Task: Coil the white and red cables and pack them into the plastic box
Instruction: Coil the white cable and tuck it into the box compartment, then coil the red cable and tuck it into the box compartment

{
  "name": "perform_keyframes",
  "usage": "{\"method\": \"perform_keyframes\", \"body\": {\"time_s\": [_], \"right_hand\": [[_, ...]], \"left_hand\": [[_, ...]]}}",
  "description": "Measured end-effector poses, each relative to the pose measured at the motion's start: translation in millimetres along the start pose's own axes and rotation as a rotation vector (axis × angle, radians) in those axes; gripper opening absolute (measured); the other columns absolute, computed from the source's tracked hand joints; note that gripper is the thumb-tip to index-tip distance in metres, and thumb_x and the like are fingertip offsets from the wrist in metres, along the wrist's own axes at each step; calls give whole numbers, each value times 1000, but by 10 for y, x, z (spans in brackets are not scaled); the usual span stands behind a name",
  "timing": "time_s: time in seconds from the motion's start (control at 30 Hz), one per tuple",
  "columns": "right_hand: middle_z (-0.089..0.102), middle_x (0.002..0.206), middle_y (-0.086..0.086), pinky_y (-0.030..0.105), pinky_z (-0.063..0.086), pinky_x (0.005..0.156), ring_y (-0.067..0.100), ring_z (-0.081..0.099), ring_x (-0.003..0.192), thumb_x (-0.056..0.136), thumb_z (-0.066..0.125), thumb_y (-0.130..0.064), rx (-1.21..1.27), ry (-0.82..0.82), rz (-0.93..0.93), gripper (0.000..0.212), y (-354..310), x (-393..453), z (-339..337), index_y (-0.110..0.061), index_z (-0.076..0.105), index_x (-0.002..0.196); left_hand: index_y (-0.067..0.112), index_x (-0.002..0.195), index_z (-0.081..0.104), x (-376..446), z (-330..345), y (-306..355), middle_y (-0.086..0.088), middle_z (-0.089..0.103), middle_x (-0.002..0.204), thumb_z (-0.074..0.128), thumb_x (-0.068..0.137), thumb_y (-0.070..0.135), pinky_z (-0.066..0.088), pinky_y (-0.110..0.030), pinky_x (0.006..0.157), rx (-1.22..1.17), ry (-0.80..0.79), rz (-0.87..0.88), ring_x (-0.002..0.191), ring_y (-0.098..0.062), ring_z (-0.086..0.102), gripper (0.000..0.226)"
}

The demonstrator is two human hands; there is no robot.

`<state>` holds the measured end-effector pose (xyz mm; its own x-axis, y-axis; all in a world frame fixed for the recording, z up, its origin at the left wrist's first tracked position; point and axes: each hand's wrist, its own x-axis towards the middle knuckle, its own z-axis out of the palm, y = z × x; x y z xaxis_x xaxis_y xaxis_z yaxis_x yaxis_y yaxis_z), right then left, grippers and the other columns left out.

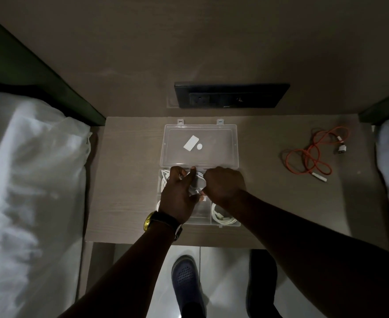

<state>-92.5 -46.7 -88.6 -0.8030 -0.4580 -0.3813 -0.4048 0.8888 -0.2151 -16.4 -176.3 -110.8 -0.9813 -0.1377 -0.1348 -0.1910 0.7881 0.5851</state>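
A clear plastic box [225,222] lies open on the small table [124,180], its lid [200,145] folded back towards the wall. My left hand [179,196] and my right hand [224,184] are both over the box's far compartments, pressing a white cable [164,177] down into it. My left fingers are spread on the coil; my right fingers pinch the cable near its plug. Another coiled white cable [223,218] sits in the near right compartment. The red cable [308,157] lies loose and uncoiled on the table at the right, apart from both hands.
A black socket panel [232,95] is set in the wall behind the table. Beds with white sheets [28,180] flank the table on both sides. Below the table's front edge, my shoe [186,278] stands on a pale tiled floor. Two white stickers [191,142] show on the lid.
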Motion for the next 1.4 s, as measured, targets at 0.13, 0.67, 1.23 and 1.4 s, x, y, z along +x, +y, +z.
{"method": "perform_keyframes", "body": {"time_s": [0.13, 0.67, 1.23, 1.4], "right_hand": [[70, 118, 1, 39, 50, 86, 28, 65, 109, 90, 54, -48, 213, 49, -2, 37, 207, -250, -22, -35, 58, 125], [63, 105, 12, 36, 53, 72, 26, 63, 75, 72, 81, -15, 457, 634, 580, 36, 2329, -816, -152, -14, 64, 104], [68, 80, 4, 28, 53, 58, 19, 65, 76, 97, 54, -12, 1378, 439, 193, 17, 1805, -1395, -756, -12, 71, 97], [65, 75, -1, 29, 55, 63, 15, 67, 73, 101, 48, -22, 1773, 653, 385, 24, 1996, -1407, -878, -23, 69, 88]], "left_hand": [[15, 142, 49, -17, -30, -6, -14, 48, 128, 87, 64, 18, 53, -32, 79, 8, 12, 24, 101, -30, 60, 87], [22, 137, 51, -223, 88, 873, 0, 51, 117, 75, 80, 9, 47, -22, 70, -182, 156, -6, 75, -11, 57, 63], [3, 93, 59, 291, 556, 2078, -7, 60, 74, 50, 98, 3, 43, -26, 59, -1335, -70, -613, 62, -15, 52, 10], [11, 81, 62, 260, 567, 1968, -3, 61, 73, 51, 98, 11, 47, -29, 73, -1540, -113, -685, 70, -14, 59, 20]]}}
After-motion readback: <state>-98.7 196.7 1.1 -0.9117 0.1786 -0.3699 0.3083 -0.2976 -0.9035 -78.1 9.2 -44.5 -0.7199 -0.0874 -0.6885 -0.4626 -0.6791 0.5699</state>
